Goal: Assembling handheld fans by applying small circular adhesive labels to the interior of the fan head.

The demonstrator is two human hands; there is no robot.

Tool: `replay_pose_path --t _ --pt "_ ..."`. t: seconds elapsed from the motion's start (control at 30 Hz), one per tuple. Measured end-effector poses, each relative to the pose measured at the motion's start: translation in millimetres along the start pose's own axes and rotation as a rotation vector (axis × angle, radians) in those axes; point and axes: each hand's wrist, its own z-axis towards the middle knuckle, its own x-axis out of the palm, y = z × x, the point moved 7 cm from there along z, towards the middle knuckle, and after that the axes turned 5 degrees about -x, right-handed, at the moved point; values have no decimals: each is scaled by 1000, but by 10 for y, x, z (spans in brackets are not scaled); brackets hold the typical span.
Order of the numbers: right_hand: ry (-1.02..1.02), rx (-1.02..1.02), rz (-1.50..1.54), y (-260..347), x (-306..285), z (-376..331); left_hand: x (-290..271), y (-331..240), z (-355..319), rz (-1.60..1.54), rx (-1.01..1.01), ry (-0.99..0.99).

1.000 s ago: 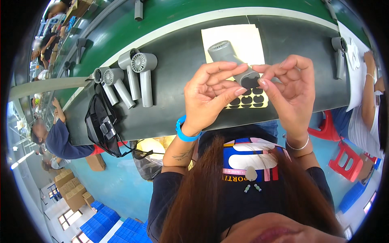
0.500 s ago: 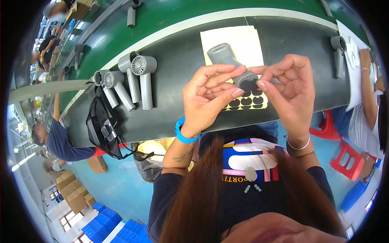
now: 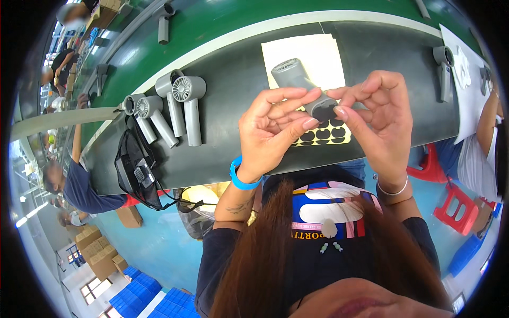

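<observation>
A grey handheld fan (image 3: 300,75) lies between my hands, its round grille pointing away and its handle end facing me. My left hand (image 3: 273,124) grips the handle near that end between thumb and fingers. On the end sits a dark rounded sticker (image 3: 324,110). The thumb and index finger of my right hand (image 3: 379,114) are pinched at its right edge; whether they hold the sticker or press the handle cannot be made out. Beneath my hands lies a pale yellow sheet of black stickers (image 3: 339,139), partly hidden by them.
Several grey handheld fans (image 3: 189,106) lie to the left on the dark worktable (image 3: 228,69), near a black mesh bag (image 3: 139,164). Another fan (image 3: 444,74) lies far right. Beyond runs a green conveyor belt (image 3: 228,24). Co-workers sit on both sides; a red stool (image 3: 455,209) stands right.
The fan's handle end has tipped slightly, while both hands keep nearly the same place. On the belt, a grey fan has shifted left. The right-hand co-worker's arm has moved.
</observation>
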Motion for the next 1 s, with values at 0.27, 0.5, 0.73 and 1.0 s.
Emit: replay_pose_path --t 0.27,0.5,0.73,1.0 --pt "6 -39 -23 -2 3 9 -1 -1 -12 -3 -5 -6" --pt "18 -4 -61 21 17 0 2 6 -28 4 -15 -29" --pt "15 33 -135 38 22 -27 24 -17 -50 48 -20 -59" --pt "3 38 -218 85 6 -54 69 3 -52 55 -14 -49"
